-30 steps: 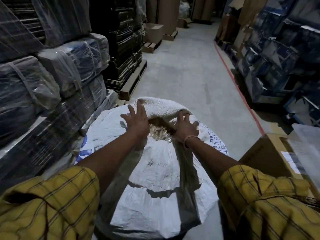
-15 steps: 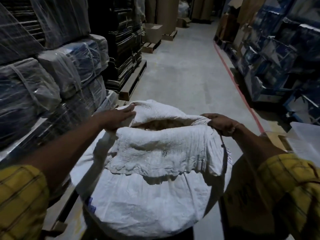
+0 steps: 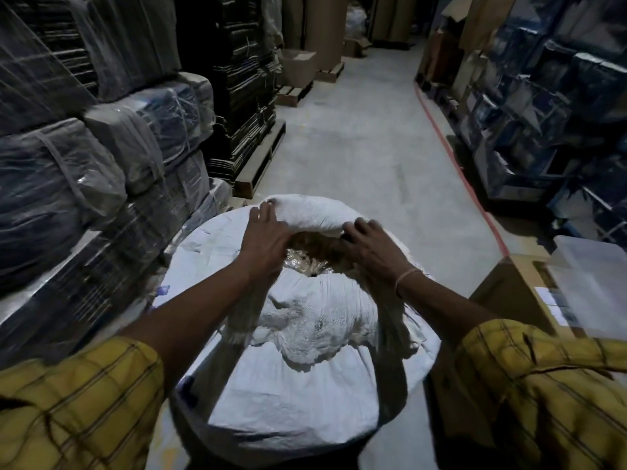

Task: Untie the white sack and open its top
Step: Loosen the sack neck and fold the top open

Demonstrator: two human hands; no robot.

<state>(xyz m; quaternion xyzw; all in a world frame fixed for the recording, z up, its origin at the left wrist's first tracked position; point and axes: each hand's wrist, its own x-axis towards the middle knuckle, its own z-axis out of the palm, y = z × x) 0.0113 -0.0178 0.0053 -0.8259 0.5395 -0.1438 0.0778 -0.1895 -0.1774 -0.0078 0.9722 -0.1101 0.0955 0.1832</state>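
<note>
Our left hand (image 3: pixel 268 242) and right hand (image 3: pixel 373 251) have come back together, each grip closed on the white sack (image 3: pixel 298 385) rim; between them the mouth gapes, already untied.

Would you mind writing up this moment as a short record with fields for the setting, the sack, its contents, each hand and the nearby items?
setting: warehouse aisle, concrete floor
sack: white sack, upright, top open, rim rolled outward
contents: pale brownish material showing in the mouth; kind unclear
left hand: left hand on the far-left rim, fingers on the fabric
right hand: right hand on the right rim, thin wristband
nearby: cardboard box at right, wrapped bundles at left
</note>
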